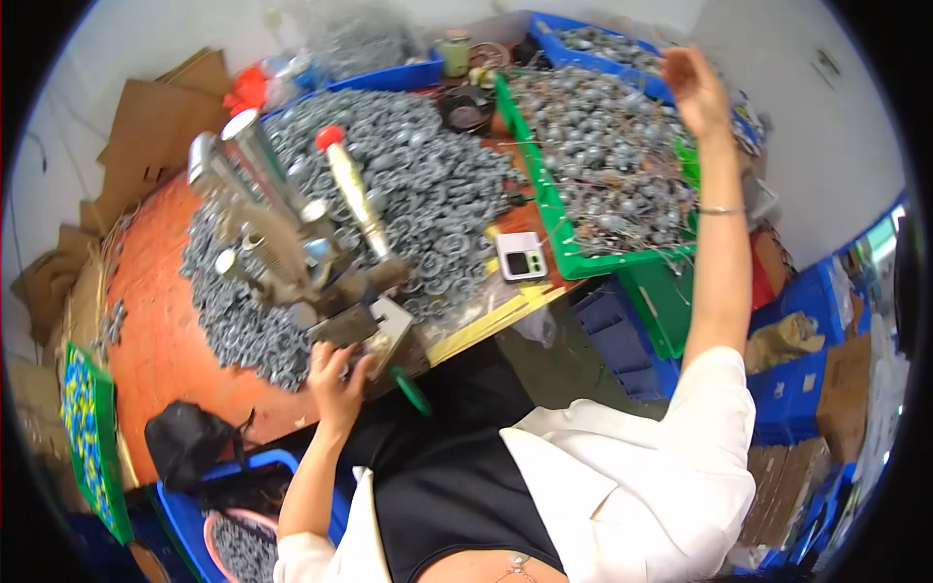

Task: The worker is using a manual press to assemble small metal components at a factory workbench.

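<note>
My left hand (337,387) is at the near side of a metal hand press (292,228), beside its base block. Its fingers are bent but apart, and no part shows plainly between them. A lever (352,189) with a red ball knob rises from the press, and a green-gripped handle (410,391) sticks out at its base. With my arm stretched far to the right, my right hand (696,89) is raised above the far end of a green tray (546,199) heaped with grey round parts with thin wires. Its fingers are loosely bent, and nothing shows in them.
Grey plastic rings (442,180) lie heaped on the orange tabletop (146,301). A small white device (522,256) rests near the front edge. Blue trays (413,75) stand behind. A black bag (190,442) and a green tray of yellow and blue parts (102,428) are at left.
</note>
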The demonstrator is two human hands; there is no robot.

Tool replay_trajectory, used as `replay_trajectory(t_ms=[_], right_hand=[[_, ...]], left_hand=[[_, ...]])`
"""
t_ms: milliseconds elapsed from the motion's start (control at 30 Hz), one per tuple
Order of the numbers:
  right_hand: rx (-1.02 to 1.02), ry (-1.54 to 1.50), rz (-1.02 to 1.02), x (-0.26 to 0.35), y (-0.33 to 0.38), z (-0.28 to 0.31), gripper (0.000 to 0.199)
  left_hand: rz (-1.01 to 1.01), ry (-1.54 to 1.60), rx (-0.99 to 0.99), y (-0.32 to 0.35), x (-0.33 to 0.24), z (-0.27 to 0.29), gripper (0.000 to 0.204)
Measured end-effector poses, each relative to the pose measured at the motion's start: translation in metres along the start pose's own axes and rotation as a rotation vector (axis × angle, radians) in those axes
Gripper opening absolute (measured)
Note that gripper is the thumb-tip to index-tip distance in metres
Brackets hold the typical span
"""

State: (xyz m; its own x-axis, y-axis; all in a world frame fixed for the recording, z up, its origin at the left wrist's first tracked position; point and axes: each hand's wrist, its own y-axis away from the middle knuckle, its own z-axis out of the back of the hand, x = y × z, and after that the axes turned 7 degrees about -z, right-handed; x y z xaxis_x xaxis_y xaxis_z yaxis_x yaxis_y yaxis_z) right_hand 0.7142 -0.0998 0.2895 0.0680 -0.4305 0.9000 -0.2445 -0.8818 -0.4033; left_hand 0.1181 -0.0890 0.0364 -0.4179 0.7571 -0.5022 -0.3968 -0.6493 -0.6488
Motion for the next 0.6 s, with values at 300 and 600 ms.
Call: replay_trajectory(t_ms=[300, 600], right_hand=[[0.005, 0.194, 0.098, -0.030, 0.117, -0.137, 0.032], [0.762, 0.075, -0.289, -0.122, 0.226, -0.275, 0.008]], left_hand=[[0.273, 0.249, 0.205, -0.013, -0.013, -0.006, 0.028], [0.420, -0.450, -0.236, -0.026, 0.068, 0.094, 0.021]])
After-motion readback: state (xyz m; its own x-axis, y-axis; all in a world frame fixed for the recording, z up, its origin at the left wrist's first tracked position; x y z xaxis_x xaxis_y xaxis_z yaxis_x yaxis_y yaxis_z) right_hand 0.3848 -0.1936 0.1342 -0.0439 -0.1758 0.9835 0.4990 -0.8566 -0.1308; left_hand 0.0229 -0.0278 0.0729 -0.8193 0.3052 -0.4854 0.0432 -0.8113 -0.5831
